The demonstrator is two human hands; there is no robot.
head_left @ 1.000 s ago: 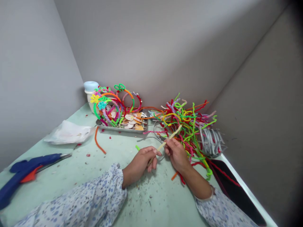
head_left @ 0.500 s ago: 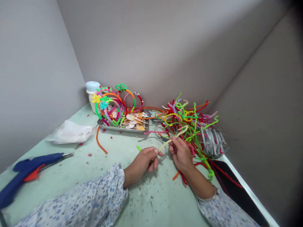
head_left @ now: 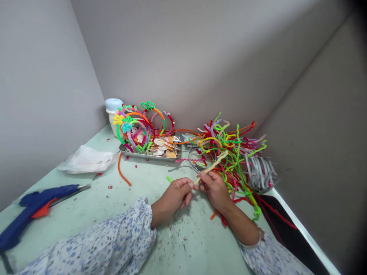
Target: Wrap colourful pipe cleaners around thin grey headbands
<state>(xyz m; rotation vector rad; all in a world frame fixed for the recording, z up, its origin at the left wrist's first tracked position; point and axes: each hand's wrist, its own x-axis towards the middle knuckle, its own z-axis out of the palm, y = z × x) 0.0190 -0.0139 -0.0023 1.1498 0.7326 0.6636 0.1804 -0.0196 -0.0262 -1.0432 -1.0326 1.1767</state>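
A pale yellow pipe cleaner [head_left: 214, 164] runs between my hands above the table, its far end pointing up and right. My left hand [head_left: 180, 193] pinches its near end between thumb and forefinger. Close beside it, my right hand [head_left: 214, 190] grips the same pipe cleaner a short way along. Grey wire-like hoops [head_left: 192, 168] lie on the table just behind my hands. A tangled heap of coloured pipe cleaners [head_left: 229, 147] spreads behind my right hand, next to a bundle of grey headbands [head_left: 260, 172].
A metal tray [head_left: 151, 156] of shells carries several decorated headbands [head_left: 137, 124], with a lidded cup [head_left: 114, 114] behind. At left lie a plastic bag [head_left: 87, 159] and a blue glue gun [head_left: 43, 204]. An orange pipe cleaner [head_left: 122, 173] rests before the tray. Walls enclose the table [head_left: 183, 244].
My right hand has slid down the pipe cleaner towards my left hand, so the two are nearly touching. The pipe cleaner's bent far end now looks straighter.
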